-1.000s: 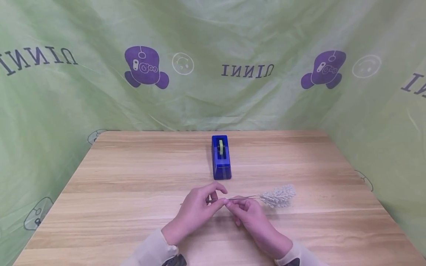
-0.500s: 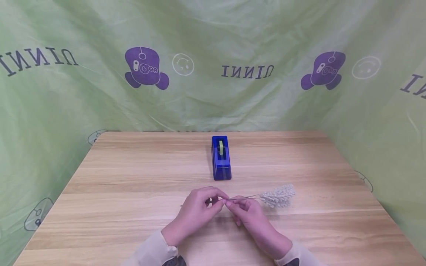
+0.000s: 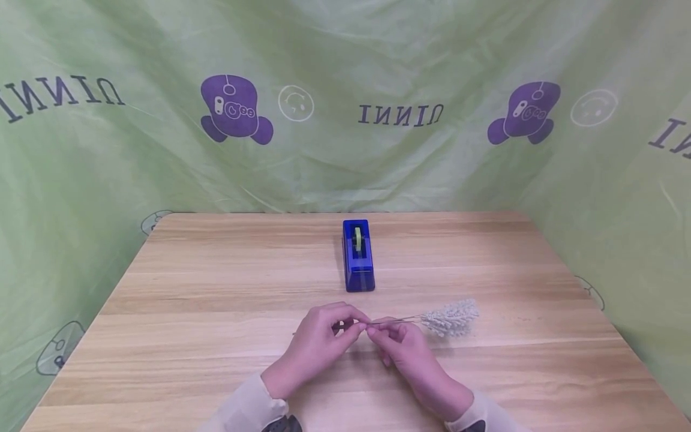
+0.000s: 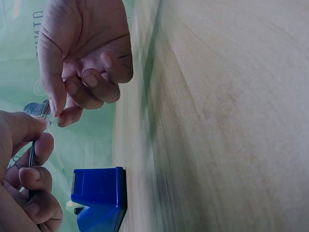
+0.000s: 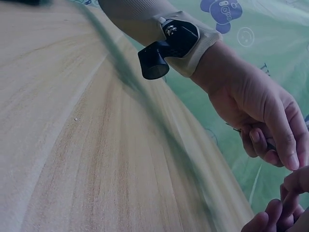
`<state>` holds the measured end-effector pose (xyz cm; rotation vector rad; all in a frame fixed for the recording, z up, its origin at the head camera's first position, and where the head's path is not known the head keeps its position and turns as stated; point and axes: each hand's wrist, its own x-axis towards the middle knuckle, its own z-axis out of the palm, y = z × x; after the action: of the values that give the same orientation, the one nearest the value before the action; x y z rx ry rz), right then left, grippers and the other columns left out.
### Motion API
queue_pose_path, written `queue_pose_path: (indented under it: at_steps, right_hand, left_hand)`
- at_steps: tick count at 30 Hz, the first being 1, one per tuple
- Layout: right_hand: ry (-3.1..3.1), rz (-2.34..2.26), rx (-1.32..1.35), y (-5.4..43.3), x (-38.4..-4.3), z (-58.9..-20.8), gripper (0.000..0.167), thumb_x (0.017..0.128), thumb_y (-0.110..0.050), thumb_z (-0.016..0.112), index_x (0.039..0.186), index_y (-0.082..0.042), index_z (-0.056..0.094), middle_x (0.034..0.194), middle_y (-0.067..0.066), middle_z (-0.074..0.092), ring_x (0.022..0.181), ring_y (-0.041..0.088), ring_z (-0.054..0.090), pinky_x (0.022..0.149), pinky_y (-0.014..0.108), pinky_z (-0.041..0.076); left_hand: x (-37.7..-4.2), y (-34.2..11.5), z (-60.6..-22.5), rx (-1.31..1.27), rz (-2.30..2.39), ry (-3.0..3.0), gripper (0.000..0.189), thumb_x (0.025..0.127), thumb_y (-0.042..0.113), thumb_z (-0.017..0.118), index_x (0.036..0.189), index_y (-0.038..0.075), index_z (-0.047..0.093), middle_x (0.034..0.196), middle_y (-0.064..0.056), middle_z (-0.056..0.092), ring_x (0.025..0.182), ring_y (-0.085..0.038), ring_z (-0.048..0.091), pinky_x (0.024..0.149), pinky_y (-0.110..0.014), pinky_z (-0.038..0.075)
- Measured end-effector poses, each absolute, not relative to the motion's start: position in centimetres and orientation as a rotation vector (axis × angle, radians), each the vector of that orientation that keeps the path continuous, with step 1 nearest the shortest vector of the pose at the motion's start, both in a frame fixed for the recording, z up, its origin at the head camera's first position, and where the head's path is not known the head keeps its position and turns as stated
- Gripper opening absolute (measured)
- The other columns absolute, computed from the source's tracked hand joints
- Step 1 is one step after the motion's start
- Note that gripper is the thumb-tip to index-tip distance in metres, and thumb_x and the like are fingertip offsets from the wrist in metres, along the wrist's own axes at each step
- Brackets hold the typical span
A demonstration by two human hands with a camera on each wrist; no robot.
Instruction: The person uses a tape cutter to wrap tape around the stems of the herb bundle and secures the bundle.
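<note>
A bunch of pale grey-white dried flowers [image 3: 450,318] lies level between both hands, its fluffy heads pointing right. Its thin dark stems [image 3: 406,320] run left through the fingers. My left hand [image 3: 318,336] curls its fingers round the stems, with thumb and forefinger meeting near the right fingertips. In the left wrist view, dark stems [image 4: 32,155] cross the left fingers. My right hand [image 3: 410,354] pinches the stems between thumb and forefinger, just below the flower heads. The two thumb tips almost meet; what lies between them is mostly hidden.
A blue tape dispenser [image 3: 358,279] with a yellowish roll of tape [image 3: 358,239] stands on the wooden table [image 3: 216,270] beyond the hands. Green printed cloth [image 3: 324,168] hangs behind the table and at both sides. A camera [image 5: 157,63] is strapped to the left wrist.
The left forefinger has come down from a raised position onto the stems near the right thumb. Right hand, flowers and tape dispenser have stayed in place.
</note>
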<state>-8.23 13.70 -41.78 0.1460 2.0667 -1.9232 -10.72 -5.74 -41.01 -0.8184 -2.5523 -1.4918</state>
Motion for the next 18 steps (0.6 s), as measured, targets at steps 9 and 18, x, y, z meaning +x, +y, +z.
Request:
queue_pose_path:
  at_steps: [9,18]
  right_hand:
    - [2.099,-1.911,0.095,13.8,-8.0,-41.9,0.042,0.099,-0.012,0.067,0.132,0.014,0.058,0.073,-0.003,0.053,0.06,0.005,0.047,0.063,0.019,0.046]
    - [2.531,-1.476,-0.417,15.0,-6.6,-40.9,0.018,0.101,-0.021,0.068,0.108,-0.005,0.073,0.091,-0.002,0.069,0.08,-0.001,0.056,0.072,0.019,0.052]
  left_hand:
    - [-10.9,-5.8,-40.7,-0.801,-1.488,-2.559,0.013,0.094,0.008,0.073,0.101,0.018,0.079,0.088,0.007,0.076,0.068,0.002,0.051,0.059,-0.019,0.046]
    - [-11.0,-5.9,-40.5,-0.783,-1.493,-2.578,0.011,0.095,0.009,0.073,0.101,0.017,0.079,0.086,0.006,0.075,0.067,0.001,0.05,0.061,-0.019,0.046]
